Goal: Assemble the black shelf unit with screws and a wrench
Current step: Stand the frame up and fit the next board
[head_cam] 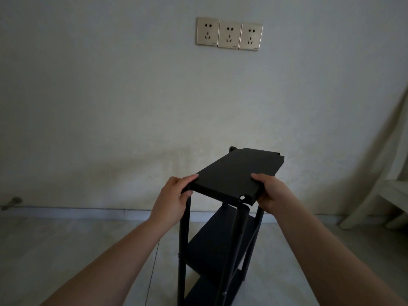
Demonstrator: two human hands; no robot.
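Against plaster wall [110,96], hands grip matte black shelf panel [234,173].

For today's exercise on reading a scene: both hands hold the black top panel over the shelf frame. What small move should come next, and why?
Probably lower and square the top panel onto the posts. The left hand and right hand grip its near corners, it sits tilted, and the near corner hole appears not yet seated on the post below it.
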